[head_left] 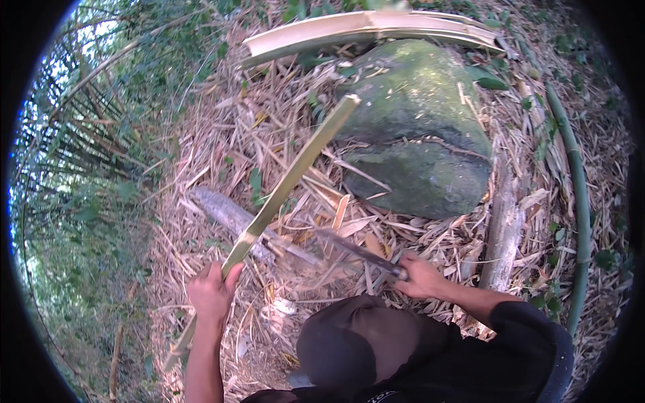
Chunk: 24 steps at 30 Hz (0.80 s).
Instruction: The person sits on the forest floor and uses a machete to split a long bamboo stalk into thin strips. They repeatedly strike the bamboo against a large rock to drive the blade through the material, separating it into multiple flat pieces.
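A: Where is the bamboo strip (pixel 289 178) right now?

B: It runs on a slant from beside the person's left hip up toward the mossy boulder (pixel 416 127), its cut upper end reaching the rock's left edge. The left hand (pixel 211 292) is wrapped around the strip low down, fingers closed on it.

A: And the other hand?

B: The right hand (pixel 420 277) is clenched around the handle of a long knife (pixel 356 250). The blade points left toward the strip and looks blurred; whether it touches the bamboo cannot be told.

A: What lies around them?

B: The ground (pixel 222 134) is covered in dry bamboo leaves and husks. A grey log (pixel 232 218) lies under the strip, near the blade's tip. Split bamboo halves (pixel 369 30) rest across the top of the boulder, a thin green bamboo pole (pixel 578 195) curves along the right side, and a pale weathered log (pixel 504 228) lies just right of the rock, above the person's right forearm.
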{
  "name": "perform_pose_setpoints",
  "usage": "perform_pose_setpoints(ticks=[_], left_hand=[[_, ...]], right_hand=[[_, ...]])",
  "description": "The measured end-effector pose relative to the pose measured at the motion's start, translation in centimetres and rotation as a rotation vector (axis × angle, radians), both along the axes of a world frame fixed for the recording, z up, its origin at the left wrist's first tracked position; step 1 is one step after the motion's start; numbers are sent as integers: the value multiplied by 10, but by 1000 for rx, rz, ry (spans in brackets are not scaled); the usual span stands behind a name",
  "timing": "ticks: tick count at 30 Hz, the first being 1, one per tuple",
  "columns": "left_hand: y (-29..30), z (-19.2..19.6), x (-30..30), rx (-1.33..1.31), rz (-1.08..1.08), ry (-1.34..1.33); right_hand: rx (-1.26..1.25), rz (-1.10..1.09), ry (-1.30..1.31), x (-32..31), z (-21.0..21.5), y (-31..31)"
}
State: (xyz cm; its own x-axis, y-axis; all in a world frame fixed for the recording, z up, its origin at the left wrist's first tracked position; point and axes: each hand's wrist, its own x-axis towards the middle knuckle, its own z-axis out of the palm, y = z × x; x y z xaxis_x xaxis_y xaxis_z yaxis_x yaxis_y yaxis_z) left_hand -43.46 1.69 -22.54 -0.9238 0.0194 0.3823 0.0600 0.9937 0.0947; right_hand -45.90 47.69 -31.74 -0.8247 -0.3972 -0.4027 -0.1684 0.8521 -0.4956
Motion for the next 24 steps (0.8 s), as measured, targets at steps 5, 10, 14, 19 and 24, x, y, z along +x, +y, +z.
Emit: perform_pose_setpoints(ticks=[5, 10, 14, 19, 24], left_hand=[[36, 4, -82, -40, -234, 108], [50, 16, -119, -86, -299, 68], [51, 19, -138, -139, -362, 136], [41, 10, -146, -173, -355, 105], [40, 2, -147, -200, -339, 96]], right_hand=[[-192, -454, 412, 25, 74, 68], [-613, -814, 317, -47, 141, 75], [-272, -703, 514, -102, 191, 69], [-167, -541, 860, -145, 194, 39], [-198, -608, 844, -165, 217, 18]])
